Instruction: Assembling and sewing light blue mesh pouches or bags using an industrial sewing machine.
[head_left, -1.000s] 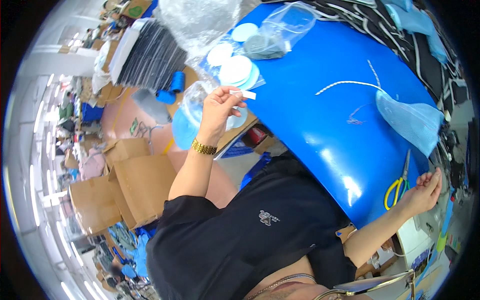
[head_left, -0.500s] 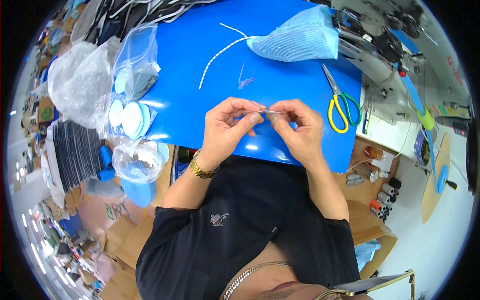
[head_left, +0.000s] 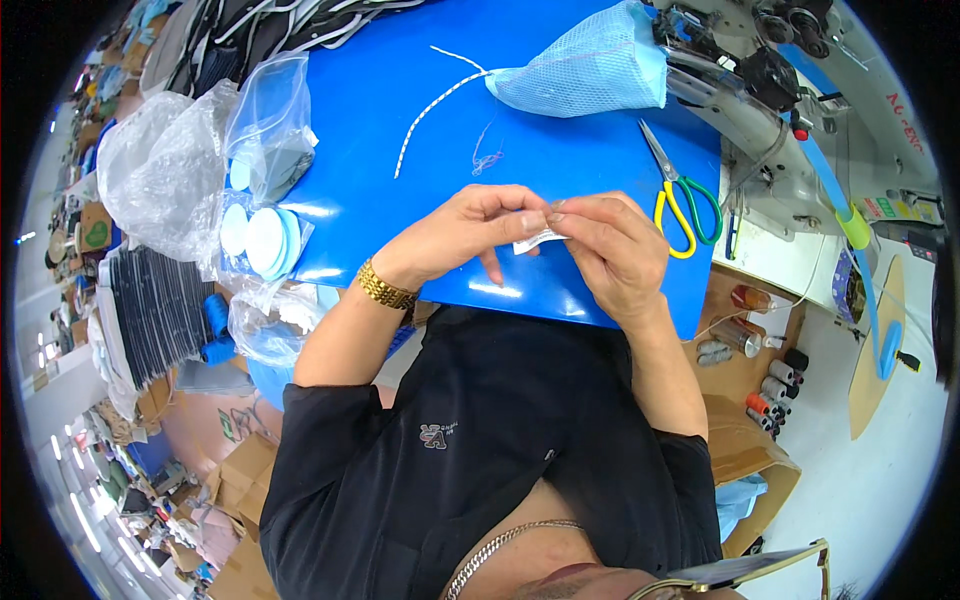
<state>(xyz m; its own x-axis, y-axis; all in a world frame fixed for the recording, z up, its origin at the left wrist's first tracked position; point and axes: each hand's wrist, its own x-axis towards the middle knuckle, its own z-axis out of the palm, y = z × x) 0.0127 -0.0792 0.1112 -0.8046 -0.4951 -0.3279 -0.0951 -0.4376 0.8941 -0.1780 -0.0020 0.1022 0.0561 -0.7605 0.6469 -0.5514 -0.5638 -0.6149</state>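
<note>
Above the near edge of the blue work table (head_left: pixel 380 70), my left hand (head_left: pixel 483 232) pinches a small white strip (head_left: pixel 530 241) between thumb and fingertips. My right hand (head_left: pixel 613 245) pinches the same strip, its fingers meeting the left ones. Farther back lie a light-blue mesh bag (head_left: pixel 575 65) with a speckled cord (head_left: pixel 425 115) running from its narrow end and a small tangle of thread (head_left: pixel 487 161). Scissors (head_left: pixel 676 212) with yellow and green handles lie just right of my right hand.
White discs (head_left: pixel 267 240) and clear plastic bags (head_left: pixel 160 170) sit on the left, dark piped fabric (head_left: pixel 245 35) at the back left. A sewing machine (head_left: pixel 760 100) stands at the right, thread spools (head_left: pixel 775 390) below it. Cardboard boxes (head_left: pixel 243 475) stand lower left.
The view has swung onto the table. My hands, apart a second ago, have come together on the strip; since half a second ago they have turned and closed further around it.
</note>
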